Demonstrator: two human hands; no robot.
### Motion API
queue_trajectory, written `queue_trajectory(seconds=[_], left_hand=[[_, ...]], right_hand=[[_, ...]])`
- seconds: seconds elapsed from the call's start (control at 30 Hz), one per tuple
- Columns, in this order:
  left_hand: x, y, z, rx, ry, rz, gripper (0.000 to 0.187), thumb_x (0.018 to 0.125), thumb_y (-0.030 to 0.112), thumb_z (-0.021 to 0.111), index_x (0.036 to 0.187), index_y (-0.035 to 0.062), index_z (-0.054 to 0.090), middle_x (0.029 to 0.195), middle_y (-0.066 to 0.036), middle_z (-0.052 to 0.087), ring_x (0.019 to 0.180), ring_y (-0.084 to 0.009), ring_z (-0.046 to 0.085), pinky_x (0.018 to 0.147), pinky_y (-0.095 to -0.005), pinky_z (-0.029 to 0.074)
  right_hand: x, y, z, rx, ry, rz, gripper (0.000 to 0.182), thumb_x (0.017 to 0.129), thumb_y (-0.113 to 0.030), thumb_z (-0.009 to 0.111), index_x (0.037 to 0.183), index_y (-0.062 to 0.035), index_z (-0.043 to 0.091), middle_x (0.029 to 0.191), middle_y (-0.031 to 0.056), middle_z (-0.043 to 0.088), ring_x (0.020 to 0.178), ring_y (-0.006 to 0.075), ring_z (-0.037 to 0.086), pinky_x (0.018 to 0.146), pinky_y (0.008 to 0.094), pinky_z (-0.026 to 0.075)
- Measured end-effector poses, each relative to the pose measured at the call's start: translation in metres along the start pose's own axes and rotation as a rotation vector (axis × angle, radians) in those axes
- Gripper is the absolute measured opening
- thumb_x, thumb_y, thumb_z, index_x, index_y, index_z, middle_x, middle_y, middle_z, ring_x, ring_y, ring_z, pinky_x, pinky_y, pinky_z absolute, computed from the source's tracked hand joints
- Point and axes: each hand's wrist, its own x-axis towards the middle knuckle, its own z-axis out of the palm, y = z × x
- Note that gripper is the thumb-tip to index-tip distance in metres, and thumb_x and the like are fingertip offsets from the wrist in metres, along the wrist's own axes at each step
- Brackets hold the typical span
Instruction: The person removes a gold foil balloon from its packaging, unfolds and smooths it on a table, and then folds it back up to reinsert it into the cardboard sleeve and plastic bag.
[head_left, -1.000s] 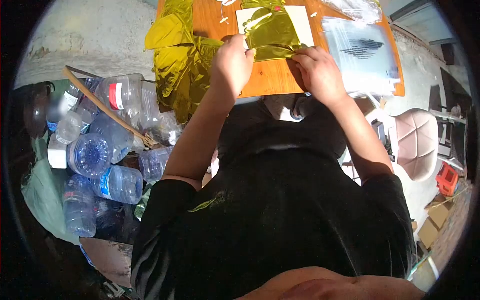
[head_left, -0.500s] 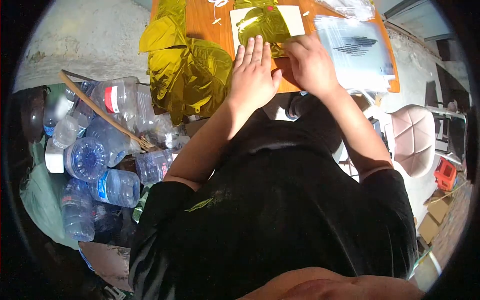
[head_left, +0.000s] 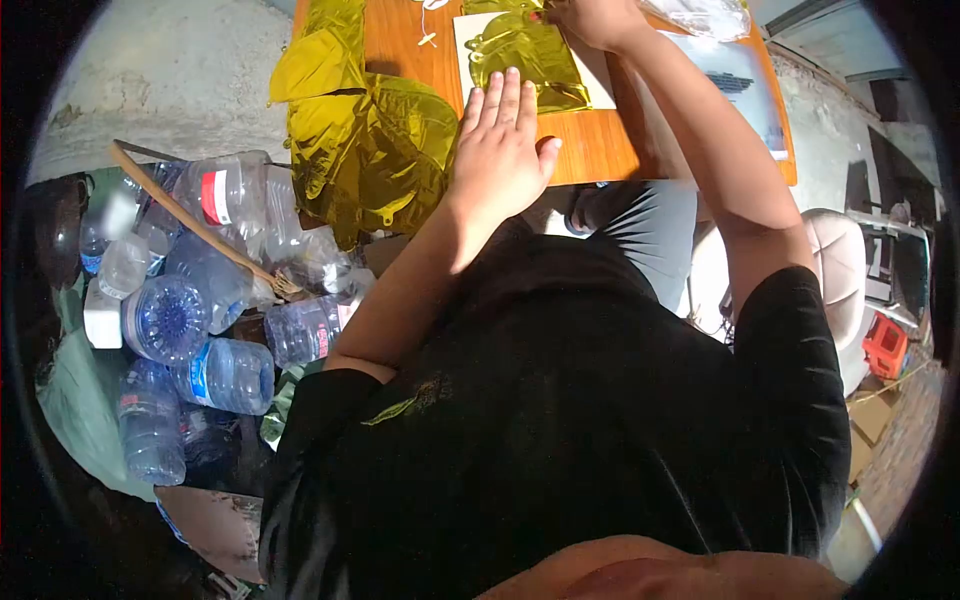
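Note:
A gold foil balloon (head_left: 535, 60) lies folded flat on a cream card (head_left: 603, 92) at the near part of the wooden table. My left hand (head_left: 500, 150) rests palm down, fingers stretched, with its fingertips on the foil's near left edge. At the far end of the foil, beside a small red mark, my right hand (head_left: 597, 22) has its fingers curled in at the foil; the frame's top edge partly cuts them off. More gold foil (head_left: 385, 140) hangs crumpled over the table's left edge.
Clear plastic sleeves with dark print (head_left: 735, 85) lie at the table's right, below a clear plastic bag (head_left: 705, 15). A white string (head_left: 430, 22) is on the wooden table (head_left: 590, 150). Several empty plastic bottles (head_left: 165, 320) and a wooden stick (head_left: 190, 215) fill the left side. A padded chair (head_left: 835, 260) stands right.
My right hand has moved from the foil's near edge to its far end, forearm now across the sleeves. The foil's near end now lies flat on the card. My left hand stays flat.

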Motion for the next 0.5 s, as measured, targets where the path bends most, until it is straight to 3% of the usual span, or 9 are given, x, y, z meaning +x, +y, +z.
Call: queue_trajectory(seconds=[0.07,0.13,0.27,0.33,0.37,0.43,0.5], left_hand=[[0.000,-0.001,0.001,-0.001,0.000,0.004,0.073,0.103,0.043,0.049,0.153,-0.0092,0.039,0.164,-0.030,0.031,0.157,-0.0400,0.024,0.129,-0.0502,0.012],[-0.001,-0.002,0.002,0.000,-0.004,0.009,0.073,0.103,0.043,0.049,0.154,-0.0092,0.038,0.164,-0.030,0.030,0.157,-0.0399,0.023,0.129,-0.0501,0.012],[-0.001,-0.001,0.003,0.023,-0.004,0.013,0.074,0.104,0.044,0.048,0.154,-0.0087,0.038,0.164,-0.030,0.030,0.157,-0.0399,0.023,0.129,-0.0502,0.011],[0.000,-0.001,0.002,0.031,0.000,0.013,0.074,0.104,0.044,0.048,0.154,-0.0084,0.038,0.165,-0.030,0.030,0.157,-0.0398,0.023,0.129,-0.0502,0.011],[-0.001,0.000,0.001,0.037,-0.007,0.009,0.073,0.104,0.044,0.048,0.155,-0.0074,0.037,0.165,-0.029,0.029,0.157,-0.0389,0.023,0.129,-0.0496,0.012],[-0.001,0.000,-0.001,0.046,-0.012,-0.001,0.073,0.105,0.044,0.047,0.156,-0.0064,0.035,0.165,-0.028,0.029,0.157,-0.0381,0.023,0.129,-0.0489,0.013],[-0.002,0.001,-0.002,0.032,-0.012,0.002,0.072,0.105,0.044,0.048,0.156,-0.0061,0.037,0.165,-0.028,0.030,0.157,-0.0381,0.025,0.129,-0.0491,0.014]], right_hand=[[-0.005,0.004,-0.003,0.008,0.104,0.002,0.026,0.085,-0.026,0.074,0.097,-0.0028,0.071,0.096,0.0242,0.072,0.091,0.0403,0.070,0.083,0.0471,0.056],[-0.014,-0.003,-0.020,0.339,-0.105,0.092,0.024,0.082,-0.019,0.076,0.097,-0.0016,0.070,0.096,0.0225,0.073,0.090,0.0372,0.072,0.081,0.0446,0.057],[-0.009,-0.001,-0.014,0.193,-0.224,0.300,0.026,0.075,-0.014,0.081,0.095,-0.0020,0.069,0.089,0.0188,0.073,0.083,0.0325,0.072,0.077,0.0408,0.057],[-0.010,0.020,0.002,0.184,0.082,0.033,0.030,0.071,-0.012,0.084,0.094,-0.0029,0.069,0.081,0.0157,0.073,0.078,0.0323,0.072,0.070,0.0409,0.057],[-0.005,0.028,-0.001,0.185,0.087,0.027,0.030,0.071,-0.012,0.084,0.094,-0.0029,0.069,0.081,0.0157,0.073,0.078,0.0323,0.072,0.070,0.0409,0.057],[0.006,0.033,-0.015,0.338,-0.196,0.123,0.033,0.069,-0.014,0.086,0.096,-0.0035,0.070,0.079,0.0169,0.073,0.079,0.0347,0.073,0.071,0.0433,0.056],[0.020,0.041,-0.015,0.363,-0.173,0.208,0.033,0.068,-0.013,0.087,0.094,-0.0035,0.070,0.079,0.0160,0.073,0.077,0.0313,0.072,0.070,0.0430,0.056]])
